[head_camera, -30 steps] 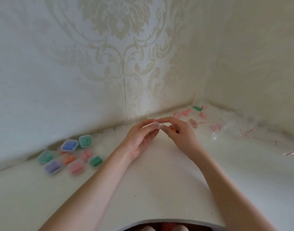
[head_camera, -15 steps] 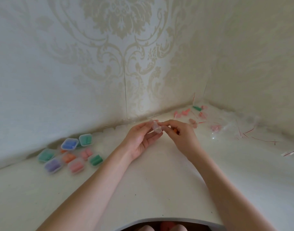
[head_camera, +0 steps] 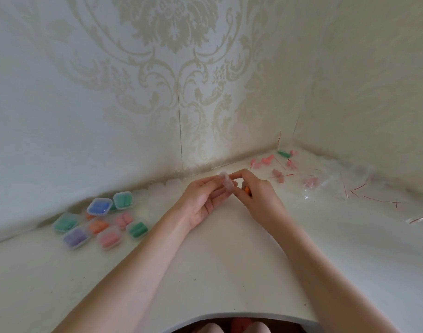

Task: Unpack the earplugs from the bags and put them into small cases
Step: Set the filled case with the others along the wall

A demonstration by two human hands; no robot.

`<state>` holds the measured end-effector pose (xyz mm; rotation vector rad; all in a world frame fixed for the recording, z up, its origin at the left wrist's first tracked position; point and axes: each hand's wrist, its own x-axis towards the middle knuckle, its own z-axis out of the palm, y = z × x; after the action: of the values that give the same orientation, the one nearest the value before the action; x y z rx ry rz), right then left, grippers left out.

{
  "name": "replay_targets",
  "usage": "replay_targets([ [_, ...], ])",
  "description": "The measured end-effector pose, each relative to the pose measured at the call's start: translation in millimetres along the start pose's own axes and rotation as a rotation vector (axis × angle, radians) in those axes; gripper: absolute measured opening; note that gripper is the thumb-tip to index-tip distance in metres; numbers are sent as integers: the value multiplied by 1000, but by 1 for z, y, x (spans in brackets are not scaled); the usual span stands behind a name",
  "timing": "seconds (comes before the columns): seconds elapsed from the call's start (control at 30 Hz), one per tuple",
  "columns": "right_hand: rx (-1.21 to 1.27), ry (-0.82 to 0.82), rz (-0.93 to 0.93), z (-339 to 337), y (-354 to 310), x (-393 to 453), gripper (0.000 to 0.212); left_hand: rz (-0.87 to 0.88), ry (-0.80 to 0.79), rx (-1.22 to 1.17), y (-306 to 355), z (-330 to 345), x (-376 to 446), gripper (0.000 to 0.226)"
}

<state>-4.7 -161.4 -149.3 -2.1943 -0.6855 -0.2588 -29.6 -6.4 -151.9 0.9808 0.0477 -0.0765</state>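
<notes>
Pinching a small clear case [head_camera: 226, 185] between left hand [head_camera: 203, 200] and right hand [head_camera: 258, 198], above the table [head_camera: 229, 272]; orange earplug [head_camera: 246, 189] tucked in right fingers. Probably mid-filling: next, opening the lid and pushing the plug inside. Filled cases [head_camera: 100, 222] lying left, bags [head_camera: 337, 186] right.

This looks like a room in a home: cream damask wallpaper [head_camera: 176, 68] covers both walls meeting in a corner, and a plain white desk [head_camera: 217, 272] is pushed right into that corner, its surface lightly speckled.
</notes>
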Motion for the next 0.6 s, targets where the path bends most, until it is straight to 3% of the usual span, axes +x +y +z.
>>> replay_targets([
  [0.17, 21, -8, 20, -2, -2, -1, 31, 2, -58, 56, 0, -3, 1, 21],
  [0.33, 67, 13, 44, -2, -3, 0, 17, 49, 14, 121, -2, -2, 3, 30],
  [0.47, 283, 85, 256, -6, 0, 7, 19, 331, 238, 554, -10, 5, 3, 49],
  [0.6, 334, -27, 334, -3, -3, 6, 35, 595, 237, 865, -18, 6, 3, 44],
])
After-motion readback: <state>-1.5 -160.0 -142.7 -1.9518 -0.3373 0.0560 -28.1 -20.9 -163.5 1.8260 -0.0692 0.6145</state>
